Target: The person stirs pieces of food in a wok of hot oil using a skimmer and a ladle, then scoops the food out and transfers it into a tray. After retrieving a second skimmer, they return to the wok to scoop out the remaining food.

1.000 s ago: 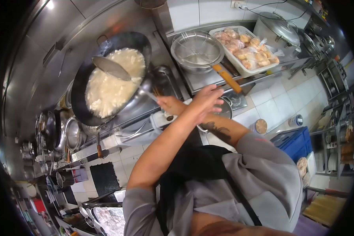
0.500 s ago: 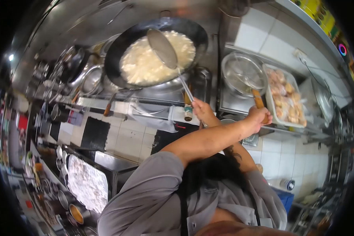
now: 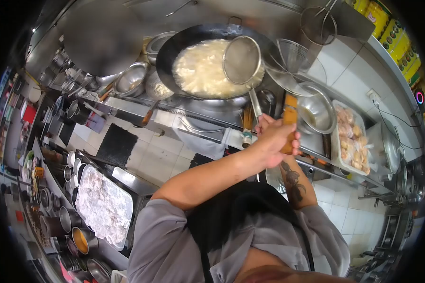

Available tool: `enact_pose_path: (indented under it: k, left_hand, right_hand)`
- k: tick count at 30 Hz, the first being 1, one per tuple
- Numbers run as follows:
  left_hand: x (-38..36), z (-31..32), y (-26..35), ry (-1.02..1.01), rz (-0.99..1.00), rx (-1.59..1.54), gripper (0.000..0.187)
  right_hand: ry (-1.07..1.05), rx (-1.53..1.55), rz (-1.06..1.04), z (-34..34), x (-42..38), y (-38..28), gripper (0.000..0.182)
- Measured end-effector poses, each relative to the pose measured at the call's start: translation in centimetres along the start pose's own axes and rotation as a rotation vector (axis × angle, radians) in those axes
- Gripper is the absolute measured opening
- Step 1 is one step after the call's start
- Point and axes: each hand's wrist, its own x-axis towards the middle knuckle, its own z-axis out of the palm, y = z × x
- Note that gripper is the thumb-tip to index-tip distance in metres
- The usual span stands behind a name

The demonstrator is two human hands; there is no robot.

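My left hand (image 3: 275, 144) crosses over my right forearm and is closed round the wooden handle (image 3: 290, 113) of a wide wire strainer (image 3: 295, 59). Motion blurs the strainer, which hangs between the wok and a steel bowl (image 3: 327, 113). My right hand (image 3: 265, 123), partly hidden behind the left, grips the metal handle of a round mesh skimmer (image 3: 242, 60). That skimmer is held over the right side of a large black wok (image 3: 167, 61). In the wok, pale pieces (image 3: 200, 70) lie in bubbling oil.
Right of the bowl stands a tray of bagged food pieces (image 3: 349, 137). Steel bowls (image 3: 130, 79) and a wooden-handled ladle (image 3: 151, 111) are left of the wok. A tray of white floury food (image 3: 104, 205) is at lower left. A bamboo brush (image 3: 247, 125) stands at the stove's front.
My left hand has lifted the strainer off the steel bowl and moved left, close to my right hand. The skimmer has shifted toward the wok's right side. The camera view has shifted too.
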Motion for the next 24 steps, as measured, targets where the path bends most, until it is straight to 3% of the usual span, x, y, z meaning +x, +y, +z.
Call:
enact_pose_path:
  k: [4,5,8,9,13,20,23,24]
  left_hand:
    - [-5.0,-2.7,5.1,0.025,0.253,0.249,0.024]
    - [-7.3,-2.5,7.2,0.170,0.234,0.316,0.032]
    - [-10.6,-6.6,13.4,0.135,0.376,0.429,0.014]
    - [-11.9,-7.4,15.5,0.160,0.313,0.375,0.013]
    - [-15.1,-10.8,20.8,0.540,0.469,0.574,0.012]
    - [-14.3,-16.4,25.5,0.864,0.493,1.175,0.009]
    - [-12.1,-18.5,25.8,0.915,0.442,1.160,0.013]
    - [-11.2,-19.4,26.0,0.931,0.420,1.182,0.014]
  right_hand:
    - [-0.112,0.228,0.062,-1.4,1.4,-0.9,0.016]
    - [-0.095,0.201,0.052,-1.0,1.5,-1.2,0.015]
    - [0.109,-0.123,-0.025,1.3,-0.2,-3.9,0.013]
    - [0.097,-0.149,-0.028,1.7,-0.6,-4.9,0.013]
    - [0.053,-0.342,-0.047,2.8,-1.3,-8.0,0.017]
    - [-0.082,-1.003,-0.183,6.6,-3.6,-12.8,0.021]
    - [-0.222,-1.273,-0.737,5.2,-2.2,-12.4,0.022]
    - [-0.213,-1.242,-0.552,6.1,-2.7,-13.0,0.022]
